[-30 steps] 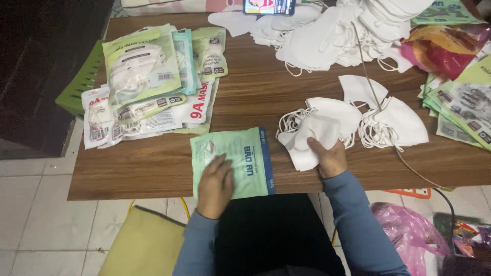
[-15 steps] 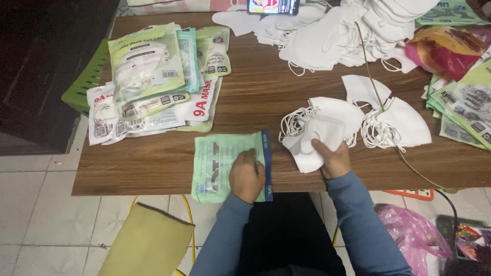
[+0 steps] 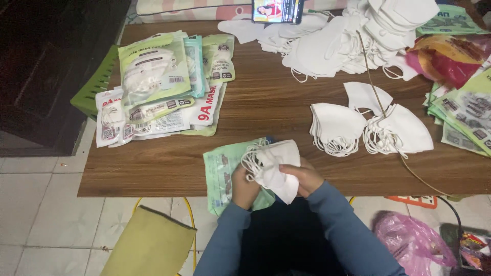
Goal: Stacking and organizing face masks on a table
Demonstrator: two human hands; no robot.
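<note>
Both hands grasp a small stack of folded white fabric masks [image 3: 273,168], its long axis slanting from the left hand [image 3: 244,185] toward the right hand [image 3: 305,177]; ear loops point left; under the left hand lies a flat pale-green plastic pouch [image 3: 221,174].

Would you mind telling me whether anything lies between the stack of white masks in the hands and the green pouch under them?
Nothing visible does. Both the left hand and the right hand grip the white masks, which sit directly over the green pouch at the table edge.
</note>
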